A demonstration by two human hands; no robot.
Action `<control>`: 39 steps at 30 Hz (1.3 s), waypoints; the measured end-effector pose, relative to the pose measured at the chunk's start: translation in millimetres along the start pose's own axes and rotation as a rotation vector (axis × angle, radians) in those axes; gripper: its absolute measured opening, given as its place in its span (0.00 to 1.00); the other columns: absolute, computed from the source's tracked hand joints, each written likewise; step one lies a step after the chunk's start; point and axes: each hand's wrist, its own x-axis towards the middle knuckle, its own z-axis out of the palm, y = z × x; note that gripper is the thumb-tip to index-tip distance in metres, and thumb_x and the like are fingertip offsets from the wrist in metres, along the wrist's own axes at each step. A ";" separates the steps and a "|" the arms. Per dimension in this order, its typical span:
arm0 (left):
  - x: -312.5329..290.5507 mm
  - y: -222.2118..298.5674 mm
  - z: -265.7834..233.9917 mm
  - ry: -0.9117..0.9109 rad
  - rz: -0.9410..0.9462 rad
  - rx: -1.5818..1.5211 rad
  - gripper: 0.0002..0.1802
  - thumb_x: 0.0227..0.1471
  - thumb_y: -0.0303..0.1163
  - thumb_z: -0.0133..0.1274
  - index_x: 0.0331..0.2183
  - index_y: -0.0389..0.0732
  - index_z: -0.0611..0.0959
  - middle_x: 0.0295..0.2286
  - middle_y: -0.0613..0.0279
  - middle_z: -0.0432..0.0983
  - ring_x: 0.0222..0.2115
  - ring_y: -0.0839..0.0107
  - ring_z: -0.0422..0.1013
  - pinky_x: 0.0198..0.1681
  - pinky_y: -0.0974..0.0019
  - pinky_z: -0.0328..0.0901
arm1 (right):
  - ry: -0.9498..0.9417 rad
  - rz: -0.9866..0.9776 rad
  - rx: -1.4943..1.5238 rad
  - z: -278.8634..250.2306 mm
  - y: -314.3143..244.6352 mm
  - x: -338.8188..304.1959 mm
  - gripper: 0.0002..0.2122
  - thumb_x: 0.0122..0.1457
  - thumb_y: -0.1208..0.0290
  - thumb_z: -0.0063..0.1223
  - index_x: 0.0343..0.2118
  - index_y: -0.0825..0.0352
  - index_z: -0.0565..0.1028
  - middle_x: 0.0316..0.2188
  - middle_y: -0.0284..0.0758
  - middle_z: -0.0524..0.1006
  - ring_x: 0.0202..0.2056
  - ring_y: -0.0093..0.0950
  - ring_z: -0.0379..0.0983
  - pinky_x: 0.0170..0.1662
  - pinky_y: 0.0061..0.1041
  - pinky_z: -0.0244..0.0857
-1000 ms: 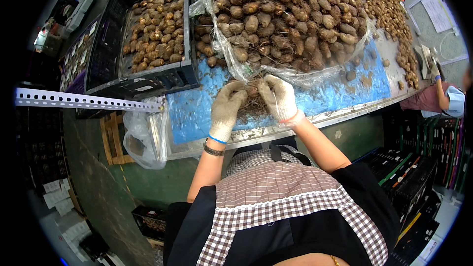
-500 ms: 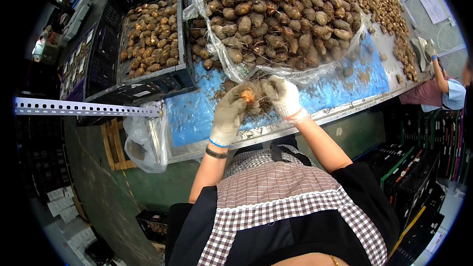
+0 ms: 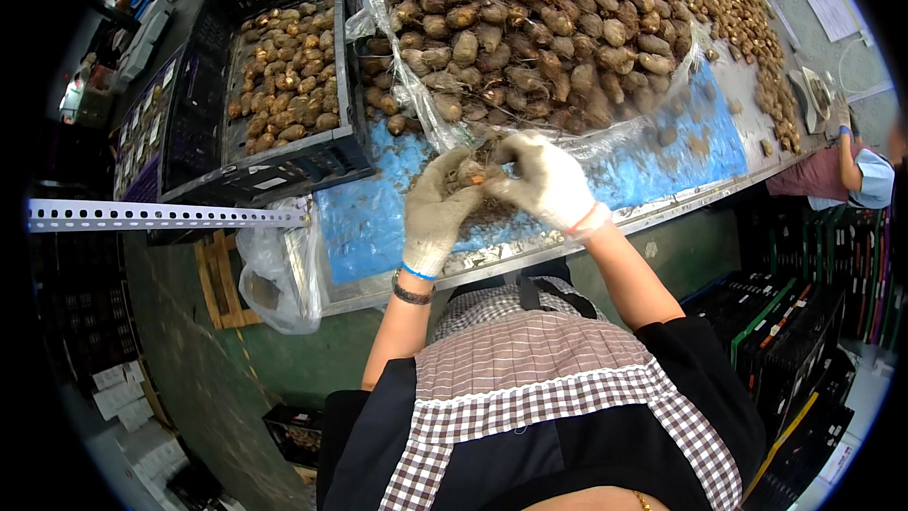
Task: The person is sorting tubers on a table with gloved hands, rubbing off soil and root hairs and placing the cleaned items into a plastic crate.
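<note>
My left hand [image 3: 435, 213], in a dirty white knit glove with a blue cuff edge, is closed round a small hairy taro [image 3: 470, 173] with an orange cut end. My right hand [image 3: 549, 187], gloved too, meets it from the right, fingers pinched at the taro's fibrous side. Exactly what the right fingertips grip is partly hidden. Just beyond my hands rises a big heap of brown, hairy taros [image 3: 530, 33] on clear plastic sheeting [image 3: 423, 99]. Loose root fibres lie under my hands on the blue sheet [image 3: 364, 227] over the table.
A black crate [image 3: 317, 153] holding taros with cut orange ends stands at left. More taros [image 3: 733, 14] spread along the table's far right, where a co-worker's gloved hand [image 3: 840, 112] works. A perforated metal bar [image 3: 170, 214] juts in at left. Stacked black crates [image 3: 780, 322] stand lower right.
My right hand has moved in left against the taro, its fingers now on it. The taro has turned in my left hand, showing less of its orange end.
</note>
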 end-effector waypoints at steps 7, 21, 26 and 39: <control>-4.3 0.2 -4.9 -0.069 -0.067 -0.067 0.27 0.50 0.21 0.57 0.54 0.32 0.73 0.45 0.57 0.75 0.42 0.72 0.74 0.44 0.71 0.71 | 0.048 -0.227 -0.115 20.0 25.5 15.4 0.07 0.59 0.66 0.56 0.30 0.65 0.76 0.26 0.41 0.75 0.28 0.42 0.75 0.31 0.36 0.70; 1.5 -17.2 15.2 0.037 0.047 -0.577 0.22 0.59 0.24 0.49 0.55 0.36 0.70 0.49 0.55 0.73 0.50 0.67 0.69 0.56 0.65 0.63 | 0.007 -0.172 -0.005 22.4 -1.0 -7.1 0.05 0.56 0.73 0.57 0.34 0.67 0.77 0.26 0.43 0.73 0.31 0.44 0.74 0.34 0.36 0.67; 3.5 -25.6 0.7 -0.035 -0.041 -0.668 0.17 0.59 0.24 0.50 0.51 0.40 0.73 0.45 0.55 0.75 0.46 0.64 0.72 0.51 0.58 0.68 | 0.058 -0.200 0.086 18.6 7.3 -2.5 0.03 0.57 0.74 0.55 0.32 0.66 0.77 0.27 0.43 0.75 0.31 0.44 0.74 0.34 0.36 0.68; 0.7 -43.9 -2.4 0.074 -0.197 -0.783 0.24 0.68 0.42 0.39 0.57 0.37 0.67 0.50 0.51 0.70 0.48 0.60 0.70 0.51 0.53 0.68 | 0.169 -0.161 0.150 24.0 -15.4 7.6 0.13 0.50 0.71 0.62 0.40 0.64 0.80 0.35 0.40 0.78 0.40 0.41 0.74 0.44 0.35 0.69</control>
